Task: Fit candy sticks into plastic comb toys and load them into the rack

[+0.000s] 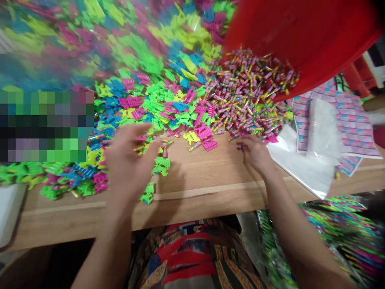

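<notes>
My left hand [130, 160], smeared by motion, hovers over the near edge of a heap of plastic pieces [156, 96] in green, pink, blue and yellow. Its thumb and fingers are curved apart, and no grip on anything shows. Flat comb-like pink pieces [206, 134] lie between my hands. At the front of a pile of small pink-and-yellow sticks [243, 96], my right hand [255, 154] has its fingertips pinched together. A small dark-and-pink stick [239, 147] shows at those fingertips; its exact kind is unclear.
A large red tub [300, 44] lies tipped behind the stick pile. Clear plastic bags [323, 128] rest on printed pink-and-blue sheets [355, 120] at right. Below the wooden table [204, 180], packed colourful pieces [345, 241] fill the lower right. A white object [10, 212] stands at left.
</notes>
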The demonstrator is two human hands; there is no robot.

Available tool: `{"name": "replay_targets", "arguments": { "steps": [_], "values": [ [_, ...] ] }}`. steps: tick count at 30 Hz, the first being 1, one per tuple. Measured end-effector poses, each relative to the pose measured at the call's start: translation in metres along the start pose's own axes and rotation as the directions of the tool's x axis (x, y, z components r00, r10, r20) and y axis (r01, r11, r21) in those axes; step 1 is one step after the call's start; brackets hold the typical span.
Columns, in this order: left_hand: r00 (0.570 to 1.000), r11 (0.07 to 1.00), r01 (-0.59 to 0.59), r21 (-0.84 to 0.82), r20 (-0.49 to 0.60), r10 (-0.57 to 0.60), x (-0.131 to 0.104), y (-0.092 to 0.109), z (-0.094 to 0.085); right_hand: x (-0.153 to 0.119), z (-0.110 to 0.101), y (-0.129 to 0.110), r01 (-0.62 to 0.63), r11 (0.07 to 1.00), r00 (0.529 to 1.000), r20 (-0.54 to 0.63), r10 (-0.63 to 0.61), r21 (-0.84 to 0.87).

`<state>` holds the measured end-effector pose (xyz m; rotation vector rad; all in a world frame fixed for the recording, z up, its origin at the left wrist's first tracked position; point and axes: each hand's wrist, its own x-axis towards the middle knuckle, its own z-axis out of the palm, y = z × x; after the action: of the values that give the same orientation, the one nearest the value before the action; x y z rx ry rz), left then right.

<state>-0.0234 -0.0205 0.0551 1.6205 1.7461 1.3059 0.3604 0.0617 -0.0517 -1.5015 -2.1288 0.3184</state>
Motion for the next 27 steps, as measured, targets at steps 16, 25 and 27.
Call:
{"name": "replay_targets", "arguments": {
  "steps": [16,25,27],
  "values": [
    [0.931,0.964,-0.053,0.260,0.363,-0.047,0.006,-0.039,0.127,-0.012,0.035,-0.090,-0.200,0.865,0.980,0.115,0.166,0.461],
    [0.856,0.944,0.247,-0.218,0.505,-0.108,-0.019,-0.034,0.121,-0.014,0.064,-0.118,-0.327,0.352,0.937,0.251,0.244,0.877],
    [0.897,0.956,0.225,-0.186,0.423,-0.129,-0.011,-0.037,0.121,-0.017,0.061,-0.115,-0.327,0.270,0.930,0.258,0.261,0.906]
  ]
}}
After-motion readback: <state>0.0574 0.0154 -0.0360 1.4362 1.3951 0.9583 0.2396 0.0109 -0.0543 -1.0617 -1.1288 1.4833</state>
